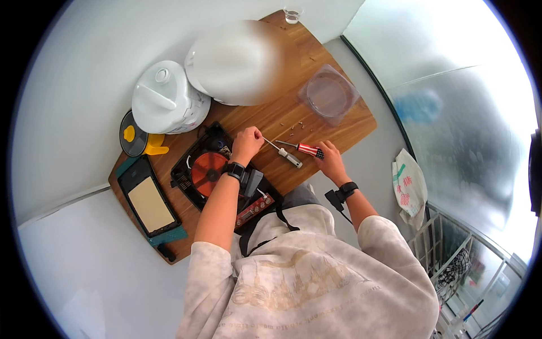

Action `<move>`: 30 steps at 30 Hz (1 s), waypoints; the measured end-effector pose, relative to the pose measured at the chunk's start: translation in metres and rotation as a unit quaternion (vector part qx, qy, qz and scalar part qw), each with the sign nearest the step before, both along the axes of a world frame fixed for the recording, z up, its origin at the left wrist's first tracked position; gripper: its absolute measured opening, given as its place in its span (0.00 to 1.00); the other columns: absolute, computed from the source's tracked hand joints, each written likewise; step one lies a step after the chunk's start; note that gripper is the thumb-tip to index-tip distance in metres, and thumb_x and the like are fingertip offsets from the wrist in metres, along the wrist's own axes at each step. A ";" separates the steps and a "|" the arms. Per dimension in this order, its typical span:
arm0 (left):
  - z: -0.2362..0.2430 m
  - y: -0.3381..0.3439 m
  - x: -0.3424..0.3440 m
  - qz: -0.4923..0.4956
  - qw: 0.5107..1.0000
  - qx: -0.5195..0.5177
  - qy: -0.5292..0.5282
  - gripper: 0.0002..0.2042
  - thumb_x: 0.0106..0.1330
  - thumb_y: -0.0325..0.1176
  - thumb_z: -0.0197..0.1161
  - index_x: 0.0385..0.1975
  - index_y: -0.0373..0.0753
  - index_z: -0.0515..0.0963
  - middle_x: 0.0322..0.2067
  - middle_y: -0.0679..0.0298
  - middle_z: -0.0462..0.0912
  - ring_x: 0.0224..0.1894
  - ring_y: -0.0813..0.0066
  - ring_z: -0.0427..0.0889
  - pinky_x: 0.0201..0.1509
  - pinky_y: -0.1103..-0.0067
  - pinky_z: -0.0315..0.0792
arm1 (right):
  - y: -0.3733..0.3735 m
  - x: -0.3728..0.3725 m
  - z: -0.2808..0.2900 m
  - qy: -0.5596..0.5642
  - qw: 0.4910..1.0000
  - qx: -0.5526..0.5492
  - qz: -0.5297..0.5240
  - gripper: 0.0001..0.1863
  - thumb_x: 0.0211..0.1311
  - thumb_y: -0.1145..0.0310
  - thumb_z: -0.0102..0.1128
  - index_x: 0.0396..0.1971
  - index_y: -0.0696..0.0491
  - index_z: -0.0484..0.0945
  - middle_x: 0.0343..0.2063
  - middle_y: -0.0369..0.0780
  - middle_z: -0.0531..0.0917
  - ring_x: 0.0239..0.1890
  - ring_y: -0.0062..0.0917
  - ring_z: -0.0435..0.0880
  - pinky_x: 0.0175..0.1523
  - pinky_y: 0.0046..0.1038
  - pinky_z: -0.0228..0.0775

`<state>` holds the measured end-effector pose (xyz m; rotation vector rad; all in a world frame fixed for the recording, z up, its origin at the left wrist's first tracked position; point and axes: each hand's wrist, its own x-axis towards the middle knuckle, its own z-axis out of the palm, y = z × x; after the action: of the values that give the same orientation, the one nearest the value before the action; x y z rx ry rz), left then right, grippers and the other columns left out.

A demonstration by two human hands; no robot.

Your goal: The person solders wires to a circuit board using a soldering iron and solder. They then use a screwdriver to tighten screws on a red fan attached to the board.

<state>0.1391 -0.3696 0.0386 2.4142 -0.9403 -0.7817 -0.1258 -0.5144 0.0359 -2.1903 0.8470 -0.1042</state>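
My left hand [248, 145] is closed, its fingers curled beside the shaft tip of a grey-and-white-handled screwdriver [289, 157] lying on the table. What those fingers hold, if anything, is too small to make out. My right hand [330, 158] has its fingers round the blue end of a second screwdriver [308, 149], whose handle is striped red and white. Under my left forearm sits an opened black cooker housing [180, 174] with a round copper-red coil [208, 172] inside. Its control panel [254, 209] with several knobs lies nearest my body. Several small screws [301, 124] are scattered beyond the screwdrivers.
A clear plastic box [330, 93] stands at the far right of the wooden table [288, 181]. White containers [164, 101] line the wall side, near a yellow-and-black round item [131, 135]. A black tray with a beige panel [151, 204] lies at left. Out right hangs a white bag [410, 183].
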 end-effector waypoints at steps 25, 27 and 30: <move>-0.047 -0.043 0.004 0.062 0.985 -0.113 0.112 0.06 0.60 0.26 0.60 0.36 0.38 0.80 0.29 0.54 0.85 0.33 0.56 0.85 0.38 0.68 0.77 | 0.002 -0.005 0.003 0.038 0.999 -0.035 0.007 0.20 0.52 0.73 0.61 0.48 0.53 0.75 0.45 0.48 0.75 0.49 0.45 0.76 0.54 0.40 0.72; -0.038 -0.032 0.010 0.049 0.986 -0.102 0.119 0.06 0.61 0.27 0.60 0.36 0.38 0.80 0.28 0.54 0.85 0.33 0.57 0.85 0.38 0.69 0.77 | 0.000 0.000 0.004 0.038 0.998 -0.041 0.012 0.18 0.54 0.71 0.62 0.47 0.54 0.76 0.43 0.48 0.75 0.48 0.45 0.76 0.53 0.40 0.72; -0.013 -0.004 0.010 0.046 0.983 -0.121 0.129 0.06 0.64 0.29 0.60 0.38 0.38 0.80 0.28 0.54 0.84 0.31 0.61 0.85 0.37 0.70 0.77 | -0.004 0.005 0.002 0.025 0.998 -0.047 0.023 0.15 0.57 0.69 0.62 0.44 0.55 0.77 0.41 0.48 0.76 0.46 0.45 0.77 0.51 0.41 0.72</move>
<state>0.1495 -0.3734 0.0261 2.0733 -0.7668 -0.8676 -0.1208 -0.5182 0.0383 -2.3078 0.8333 -0.0689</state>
